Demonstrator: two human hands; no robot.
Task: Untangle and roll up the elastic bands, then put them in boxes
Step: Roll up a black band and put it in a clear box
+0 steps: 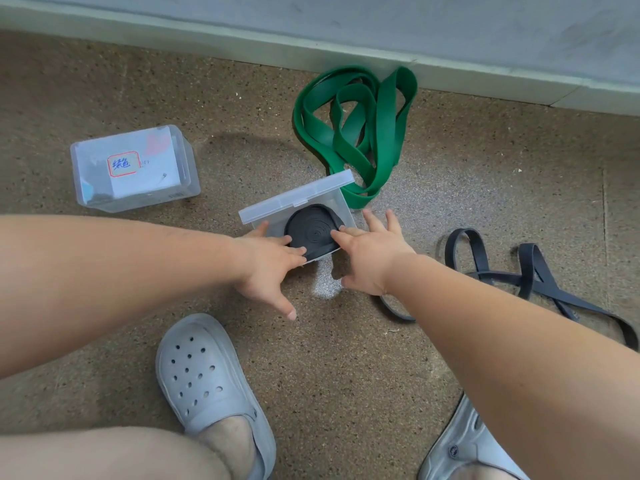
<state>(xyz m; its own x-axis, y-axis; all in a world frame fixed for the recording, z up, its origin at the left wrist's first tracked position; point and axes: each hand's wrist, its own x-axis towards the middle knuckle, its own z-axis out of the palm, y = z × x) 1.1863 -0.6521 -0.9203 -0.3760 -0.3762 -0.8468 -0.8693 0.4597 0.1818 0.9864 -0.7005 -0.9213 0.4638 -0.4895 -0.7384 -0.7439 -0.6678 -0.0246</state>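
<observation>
A rolled-up black elastic band (311, 230) lies in an open clear plastic box (341, 207) on the floor, its lid (294, 199) tipped back. My left hand (266, 268) presses straight fingers on the roll's left side and the box edge. My right hand (367, 258) presses its fingers on the roll's right side. A tangled green elastic band (360, 129) lies beyond the box near the wall. A loose dark band (519, 278) sprawls on the floor to the right.
A second clear box (135, 168) with a red-framed label stands closed at the left. A grey wall base (346, 39) runs along the top. My two grey clogs (204, 375) stand on the speckled floor near the bottom.
</observation>
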